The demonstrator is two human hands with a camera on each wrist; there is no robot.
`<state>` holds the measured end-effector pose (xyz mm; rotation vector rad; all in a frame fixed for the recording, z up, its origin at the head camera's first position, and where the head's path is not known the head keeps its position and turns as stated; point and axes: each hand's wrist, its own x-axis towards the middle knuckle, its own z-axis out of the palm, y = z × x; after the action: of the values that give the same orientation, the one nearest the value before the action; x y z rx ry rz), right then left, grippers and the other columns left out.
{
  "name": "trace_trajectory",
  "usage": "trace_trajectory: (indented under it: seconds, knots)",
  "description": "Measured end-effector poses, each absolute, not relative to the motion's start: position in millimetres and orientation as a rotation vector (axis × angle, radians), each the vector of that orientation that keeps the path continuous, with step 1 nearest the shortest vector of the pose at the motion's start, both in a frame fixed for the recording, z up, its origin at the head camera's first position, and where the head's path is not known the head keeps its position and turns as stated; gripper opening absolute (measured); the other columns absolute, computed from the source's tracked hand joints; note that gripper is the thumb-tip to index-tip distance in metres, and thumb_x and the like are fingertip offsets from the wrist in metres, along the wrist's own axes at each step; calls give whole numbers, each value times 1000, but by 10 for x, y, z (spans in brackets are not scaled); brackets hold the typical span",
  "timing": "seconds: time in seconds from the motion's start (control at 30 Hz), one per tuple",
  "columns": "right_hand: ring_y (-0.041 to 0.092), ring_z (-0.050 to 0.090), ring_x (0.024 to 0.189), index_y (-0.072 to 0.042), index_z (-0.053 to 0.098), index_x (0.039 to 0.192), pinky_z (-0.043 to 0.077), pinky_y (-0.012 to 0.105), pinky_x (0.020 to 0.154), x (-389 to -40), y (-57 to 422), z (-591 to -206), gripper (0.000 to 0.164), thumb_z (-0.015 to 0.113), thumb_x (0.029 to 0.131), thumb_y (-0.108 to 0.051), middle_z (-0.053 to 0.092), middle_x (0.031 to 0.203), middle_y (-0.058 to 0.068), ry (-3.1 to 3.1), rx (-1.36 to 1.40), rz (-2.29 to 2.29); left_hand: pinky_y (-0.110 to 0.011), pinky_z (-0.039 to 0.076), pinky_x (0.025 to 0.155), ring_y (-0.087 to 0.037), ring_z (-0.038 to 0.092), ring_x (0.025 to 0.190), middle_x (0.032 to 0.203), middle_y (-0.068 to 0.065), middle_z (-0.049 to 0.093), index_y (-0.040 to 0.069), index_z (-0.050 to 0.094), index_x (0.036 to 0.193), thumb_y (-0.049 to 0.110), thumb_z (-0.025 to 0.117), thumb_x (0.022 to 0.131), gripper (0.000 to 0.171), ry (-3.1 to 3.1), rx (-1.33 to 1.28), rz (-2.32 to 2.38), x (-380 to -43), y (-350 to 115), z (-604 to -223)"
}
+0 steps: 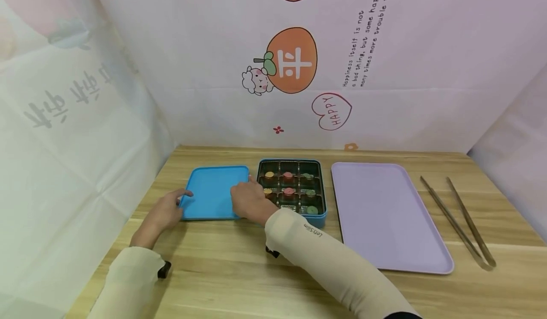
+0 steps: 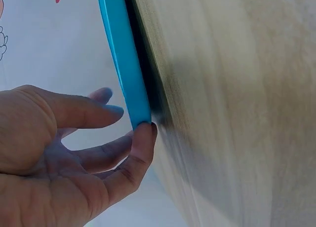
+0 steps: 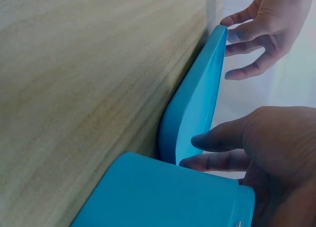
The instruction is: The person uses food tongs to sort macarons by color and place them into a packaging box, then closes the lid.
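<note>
A square blue lid (image 1: 213, 193) lies with its raised rim upward at the left of the wooden table. My left hand (image 1: 168, 210) holds its left edge, thumb over the rim and a finger against the corner, as the left wrist view shows. At the lid's right edge, my right hand (image 1: 252, 199) pinches the rim between thumb and index finger (image 3: 207, 162). Just right of that hand stands an uncovered blue box (image 1: 317, 221). Its dark divided insert (image 1: 301, 184) holds small round yellow, pink and green pieces. My right hand and forearm hide the box's front-left corner.
A flat purple tray (image 1: 380, 214) lies right of the box. Farther right, metal tongs (image 1: 463, 229) rest on the wooden table (image 1: 222, 271). Printed white cloth (image 1: 205, 91) hangs behind the table and at both sides.
</note>
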<state>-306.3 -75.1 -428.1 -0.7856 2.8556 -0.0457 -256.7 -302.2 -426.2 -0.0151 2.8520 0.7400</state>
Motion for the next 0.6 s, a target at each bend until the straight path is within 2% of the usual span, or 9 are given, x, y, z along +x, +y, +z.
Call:
trace_trajectory:
  seconds: [0.07, 0.13, 0.27, 0.4, 0.5, 0.6]
  knots:
    - [14, 63, 65, -18, 57, 64, 20, 40, 132, -3065, -748, -4274, 41, 63, 105, -21, 56, 61, -2, 2857, -795, -55, -38, 48, 73, -43, 60, 109, 143, -46, 48, 1, 51, 150, -10, 44, 96, 55, 2846, -21, 770, -2562, -3041, -4266]
    - [14, 62, 66, -18, 57, 64, 19, 40, 132, -3074, -745, -4280, 42, 63, 105, -21, 57, 62, -2, 2859, -795, -70, -36, 47, 69, -39, 60, 100, 142, -46, 49, 1, 48, 153, -11, 42, 95, 59, 2844, -26, 795, -2565, -3065, -4281]
    - [14, 60, 61, -17, 56, 63, 18, 38, 132, -3086, -728, -4289, 42, 63, 105, -19, 56, 62, -1, 2858, -785, -112, -35, 47, 67, -36, 60, 94, 138, -44, 54, 0, 45, 154, -11, 41, 92, 63, 2856, -46, 829, -2570, -3097, -4305]
    - [14, 61, 61, -16, 61, 67, 18, 40, 132, -3083, -710, -4289, 38, 63, 104, -17, 58, 62, -1, 2853, -790, -162, -36, 50, 71, -41, 61, 105, 136, -43, 55, -2, 44, 154, -12, 41, 90, 65, 2856, -85, 861, -2565, -3117, -4311]
    - [15, 63, 67, -15, 69, 79, 18, 42, 132, -3079, -698, -4281, 26, 63, 105, -17, 59, 64, -1, 2863, -798, -191, -37, 52, 74, -49, 61, 116, 136, -44, 55, -4, 43, 154, -12, 42, 88, 67, 2849, -114, 895, -2563, -3136, -4315]
    - [17, 67, 74, -12, 74, 105, 19, 44, 132, -3077, -684, -4270, 14, 61, 106, -17, 60, 65, -1, 2876, -805, -219, -38, 53, 76, -53, 58, 124, 138, -44, 54, -5, 41, 155, -10, 41, 88, 68, 2841, -154, 937, -2561, -3163, -4325]
